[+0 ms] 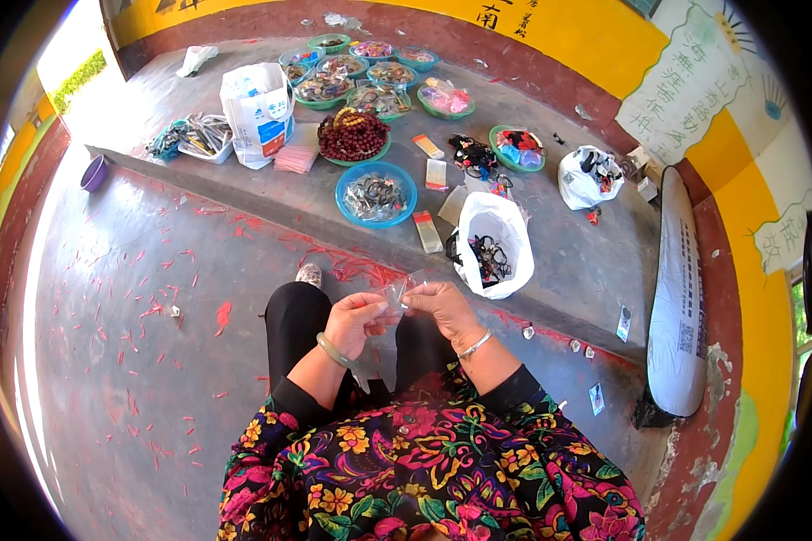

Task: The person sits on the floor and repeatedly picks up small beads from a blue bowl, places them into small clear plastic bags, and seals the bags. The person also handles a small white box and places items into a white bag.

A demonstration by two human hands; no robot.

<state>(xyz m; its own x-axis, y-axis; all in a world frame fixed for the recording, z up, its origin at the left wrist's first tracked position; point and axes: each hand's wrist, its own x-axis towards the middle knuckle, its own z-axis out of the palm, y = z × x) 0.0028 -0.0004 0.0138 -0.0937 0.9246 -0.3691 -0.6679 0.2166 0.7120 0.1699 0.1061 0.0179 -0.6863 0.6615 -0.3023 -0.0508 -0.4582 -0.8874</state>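
Clear plastic film [395, 293], perhaps small bag, at twelve o'clock from floral top [406, 460], pinched between fingertips of left hand [354, 323] and right hand [447, 312]. Step: apparently parting film; next move likely calls for light grip.

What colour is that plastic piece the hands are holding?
The plastic piece is clear, so you can see through it; the head view shows it best.

Left hand [355, 322] near right hand [445, 312], both in a pinch
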